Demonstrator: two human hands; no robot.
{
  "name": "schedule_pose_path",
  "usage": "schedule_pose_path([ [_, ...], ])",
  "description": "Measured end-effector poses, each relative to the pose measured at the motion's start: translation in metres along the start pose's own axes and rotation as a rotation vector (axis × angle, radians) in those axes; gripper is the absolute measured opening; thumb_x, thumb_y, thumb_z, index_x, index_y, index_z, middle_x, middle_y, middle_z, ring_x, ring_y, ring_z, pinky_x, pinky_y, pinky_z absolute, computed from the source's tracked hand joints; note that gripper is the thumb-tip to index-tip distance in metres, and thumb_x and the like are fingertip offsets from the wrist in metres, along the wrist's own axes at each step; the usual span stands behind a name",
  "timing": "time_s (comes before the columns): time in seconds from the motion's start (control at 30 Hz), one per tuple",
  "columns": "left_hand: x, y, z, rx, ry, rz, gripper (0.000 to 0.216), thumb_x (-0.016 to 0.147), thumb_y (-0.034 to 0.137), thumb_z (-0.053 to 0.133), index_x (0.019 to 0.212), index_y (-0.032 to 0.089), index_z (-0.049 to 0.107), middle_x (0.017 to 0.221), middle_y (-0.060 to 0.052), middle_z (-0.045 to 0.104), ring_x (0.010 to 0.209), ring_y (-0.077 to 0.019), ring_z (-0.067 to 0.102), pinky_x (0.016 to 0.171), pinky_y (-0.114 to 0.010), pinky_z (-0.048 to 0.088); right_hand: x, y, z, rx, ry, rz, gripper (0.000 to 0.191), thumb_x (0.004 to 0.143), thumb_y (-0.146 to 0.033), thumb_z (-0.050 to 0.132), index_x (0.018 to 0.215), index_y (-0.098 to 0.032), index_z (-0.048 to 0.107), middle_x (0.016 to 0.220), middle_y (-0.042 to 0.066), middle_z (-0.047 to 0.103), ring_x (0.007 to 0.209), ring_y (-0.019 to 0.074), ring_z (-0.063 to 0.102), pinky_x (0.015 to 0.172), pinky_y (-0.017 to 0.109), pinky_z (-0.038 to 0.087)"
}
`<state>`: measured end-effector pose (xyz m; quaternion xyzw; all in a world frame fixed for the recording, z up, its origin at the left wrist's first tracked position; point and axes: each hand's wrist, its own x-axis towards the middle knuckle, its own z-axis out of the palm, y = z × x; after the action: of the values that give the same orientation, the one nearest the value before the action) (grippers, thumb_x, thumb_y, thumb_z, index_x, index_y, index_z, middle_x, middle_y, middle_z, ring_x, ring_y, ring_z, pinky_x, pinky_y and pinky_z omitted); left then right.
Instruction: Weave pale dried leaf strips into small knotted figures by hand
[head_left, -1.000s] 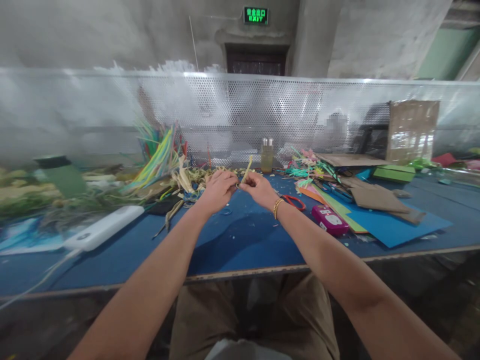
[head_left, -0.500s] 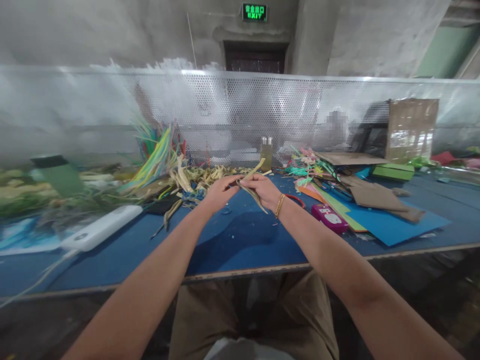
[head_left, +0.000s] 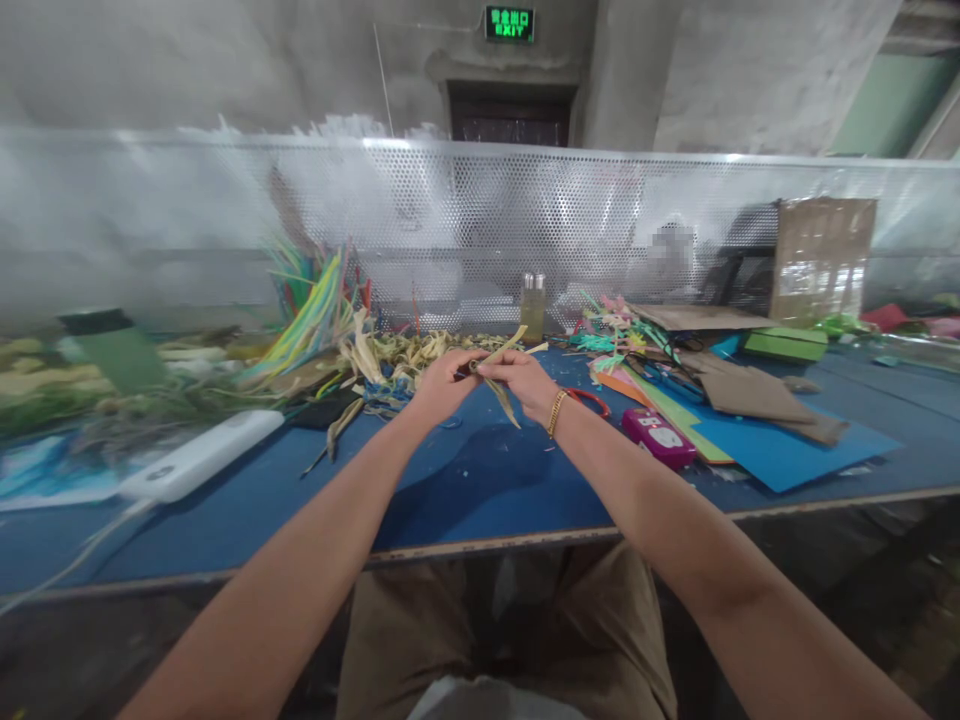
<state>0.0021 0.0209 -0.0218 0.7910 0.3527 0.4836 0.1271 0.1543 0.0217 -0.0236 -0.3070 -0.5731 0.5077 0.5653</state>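
Over the middle of the blue table (head_left: 480, 495), my left hand (head_left: 444, 382) and my right hand (head_left: 525, 378) meet fingertip to fingertip. Between them is a small piece made of dried, yellow-green leaf strips (head_left: 502, 402); one end hangs below the fingers and others stick out above. Both hands are closed on this piece in a pinch. Its middle is partly hidden by the fingers. Behind the hands lies a heap of dried leaf strips (head_left: 405, 350). Just right of my right wrist are red-handled scissors (head_left: 589, 400), partly covered by the arm.
A white power strip (head_left: 202, 455) with a cord lies at left. To the right are a purple box-shaped device (head_left: 658, 438), a blue sheet (head_left: 787, 455) and cardboard pieces (head_left: 754, 385). A clear bottle (head_left: 533, 308) stands behind, before a perforated metal screen (head_left: 480, 220).
The leaf piece has turned between my fingers, so its hanging end sits slightly further left and its upper ends spread differently. Both hands stay nearly in place.
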Motion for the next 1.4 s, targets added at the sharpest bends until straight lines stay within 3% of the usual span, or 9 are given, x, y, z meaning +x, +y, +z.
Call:
schedule_pose_path([
  [0.2,0.000,0.002,0.001,0.001,-0.023,-0.016,0.029,0.078,0.026,0.060,0.106,0.023,0.067,0.109,-0.007,0.066,0.100,-0.0216,0.059,0.092,-0.038,0.043,-0.001,0.000,0.001,0.013,-0.001,-0.009,0.020,0.054,-0.027,0.077,0.057,-0.017,0.061,0.060,-0.003,0.058,0.061,0.0090,0.050,0.065,0.027,0.041],
  [0.43,0.001,-0.005,0.003,-0.057,-0.045,-0.039,0.041,0.072,0.012,0.056,0.111,0.021,0.065,0.112,-0.006,0.065,0.100,-0.0204,0.059,0.090,-0.037,0.045,0.005,0.009,-0.003,-0.028,-0.005,-0.021,0.017,0.056,-0.026,0.075,0.059,-0.017,0.061,0.060,-0.003,0.058,0.062,0.0104,0.052,0.067,0.028,0.042],
  [0.6,0.001,-0.003,0.003,-0.103,-0.086,-0.127,0.046,0.070,0.007,0.050,0.113,0.019,0.062,0.080,-0.002,0.065,0.072,-0.0151,0.059,0.072,-0.030,0.047,0.009,0.012,-0.004,-0.073,0.039,-0.102,0.017,0.059,-0.027,0.073,0.062,-0.017,0.059,0.061,-0.003,0.058,0.061,0.0107,0.052,0.068,0.029,0.044],
  [0.73,0.001,0.001,0.004,-0.136,-0.086,-0.146,0.029,0.077,0.016,0.052,0.103,0.017,0.064,0.068,0.000,0.058,0.065,-0.0138,0.054,0.065,-0.027,0.043,0.006,0.009,-0.003,-0.110,0.044,-0.147,0.014,0.061,-0.027,0.069,0.068,-0.017,0.061,0.065,-0.001,0.060,0.064,0.0119,0.055,0.069,0.029,0.046],
  [0.9,0.000,0.005,0.007,-0.318,-0.086,-0.247,0.019,0.077,0.023,0.057,0.094,0.016,0.063,0.065,0.001,0.055,0.059,-0.0124,0.051,0.059,-0.025,0.040,0.001,0.004,0.000,-0.141,0.069,-0.194,0.012,0.062,-0.023,0.066,0.068,-0.019,0.056,0.065,-0.003,0.059,0.065,0.0125,0.055,0.068,0.028,0.046],
  [1.07,-0.001,0.003,0.011,-0.577,-0.052,-0.320,0.024,0.076,0.021,0.062,0.099,0.017,0.058,0.076,-0.001,0.060,0.070,-0.0124,0.057,0.067,-0.025,0.044,0.004,0.006,0.001,-0.104,0.028,-0.214,0.008,0.067,-0.024,0.060,0.070,-0.020,0.054,0.061,-0.003,0.056,0.060,0.0132,0.055,0.065,0.030,0.047],
  [1.27,-0.001,-0.001,0.015,-0.830,0.001,-0.375,0.029,0.071,0.018,0.068,0.098,0.019,0.056,0.079,0.001,0.060,0.070,-0.0093,0.056,0.069,-0.023,0.045,0.007,0.011,0.003,-0.137,0.152,-0.263,0.008,0.066,-0.025,0.061,0.071,-0.019,0.058,0.066,-0.002,0.060,0.064,0.0126,0.057,0.070,0.029,0.048],
  [1.4,-0.002,0.001,0.015,-0.869,0.017,-0.413,0.031,0.070,0.014,0.068,0.097,0.018,0.056,0.079,0.001,0.060,0.071,-0.0093,0.057,0.069,-0.023,0.045,0.004,0.007,0.003,-0.114,0.164,-0.264,0.009,0.064,-0.022,0.063,0.071,-0.019,0.058,0.066,-0.002,0.061,0.062,0.0127,0.058,0.070,0.030,0.048],
])
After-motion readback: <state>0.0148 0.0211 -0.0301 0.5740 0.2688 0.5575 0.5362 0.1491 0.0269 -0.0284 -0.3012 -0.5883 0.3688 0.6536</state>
